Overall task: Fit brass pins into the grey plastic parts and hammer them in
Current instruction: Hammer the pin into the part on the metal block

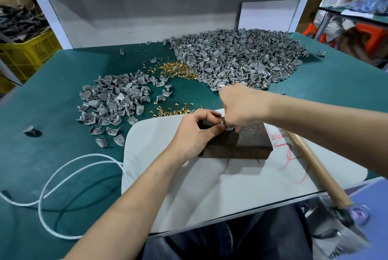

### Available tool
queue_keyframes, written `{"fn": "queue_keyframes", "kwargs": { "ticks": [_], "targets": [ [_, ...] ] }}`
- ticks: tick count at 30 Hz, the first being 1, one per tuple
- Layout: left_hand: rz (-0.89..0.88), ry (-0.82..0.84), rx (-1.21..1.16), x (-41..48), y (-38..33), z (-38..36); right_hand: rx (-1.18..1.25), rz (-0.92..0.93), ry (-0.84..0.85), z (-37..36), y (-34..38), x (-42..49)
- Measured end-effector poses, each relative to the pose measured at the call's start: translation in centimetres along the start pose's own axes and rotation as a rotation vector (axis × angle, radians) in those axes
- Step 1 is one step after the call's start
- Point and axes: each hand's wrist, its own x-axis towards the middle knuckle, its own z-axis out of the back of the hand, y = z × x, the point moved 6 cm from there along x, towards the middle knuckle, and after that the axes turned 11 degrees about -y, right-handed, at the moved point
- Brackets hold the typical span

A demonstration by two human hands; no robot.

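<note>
Fitting pin: seat it straight, fully down, before hammering.
Left hand (197, 131): pinches grey part (230, 128) on block's (241, 144) top.
Right hand (239, 106): pinches at same part; pin hidden.
Hammer (310, 159): lying right of block.

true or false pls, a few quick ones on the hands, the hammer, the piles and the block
1. The left hand and right hand both pinch a grey part on the dark block. True.
2. The right hand holds the hammer. False: it lies untouched on the white pad, right of the block.
3. The bigger pile of grey parts is at the back right. True.
4. The block sits on top of the hammer. False: it sits on the white pad.
</note>
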Motion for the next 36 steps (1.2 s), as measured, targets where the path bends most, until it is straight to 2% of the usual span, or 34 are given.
{"fn": "queue_keyframes", "kwargs": {
  "ticks": [10,12,14,15,16,17,18,20,22,25,27,29,33,36],
  "targets": [
    [-0.02,-0.001,0.011,-0.1,-0.3,0.0,0.054,-0.081,0.022,-0.3,0.0,-0.2],
    [-0.027,-0.003,0.038,-0.1,-0.3,0.0,0.194,-0.11,0.051,-0.6,-0.5,-0.4],
    [-0.042,-0.006,0.056,-0.1,-0.1,0.0,0.521,-0.175,0.047,-0.7,-2.4,-0.7],
    [-0.047,-0.006,0.056,-0.1,0.0,0.1,0.646,-0.214,-0.037,-0.3,-4.3,-0.8],
    [-0.049,-0.001,0.055,0.0,0.1,0.1,0.662,-0.276,-0.204,0.2,-6.9,-0.8],
    [-0.053,0.001,0.054,0.1,0.1,0.0,0.551,-0.36,-0.392,0.5,-10.0,-1.1],
    [-0.059,-0.006,0.055,0.1,0.1,0.1,0.379,-0.463,-0.49,0.1,-12.6,-1.8],
    [-0.073,-0.007,0.07,0.3,0.2,0.0,0.176,-0.6,-0.395,-2.9,-15.5,-2.4],
    [-0.085,-0.003,0.073,0.2,0.3,-0.1,0.204,-0.646,-0.356,-5.4,-16.4,-1.9],
    [-0.091,-0.012,0.091,0.0,0.0,-0.1,0.209,-0.662,-0.352,-5.5,-17.0,-0.3],
    [-0.099,-0.031,0.138,-0.2,-0.3,0.1,0.445,-0.699,-0.332,-5.1,-17.6,0.2],
    [-0.143,-0.044,0.185,-0.8,-0.6,0.0,0.828,-0.73,-0.301,-5.0,-17.5,-0.5],
    [-0.342,-0.027,0.371,-2.3,-1.2,-1.3,1.418,-0.606,-0.352,-4.6,-16.3,-2.2],
    [-0.39,-0.055,0.427,-2.5,-1.5,-1.8,1.551,-0.513,-0.277,-3.7,-15.2,-2.5]
  ]
}}
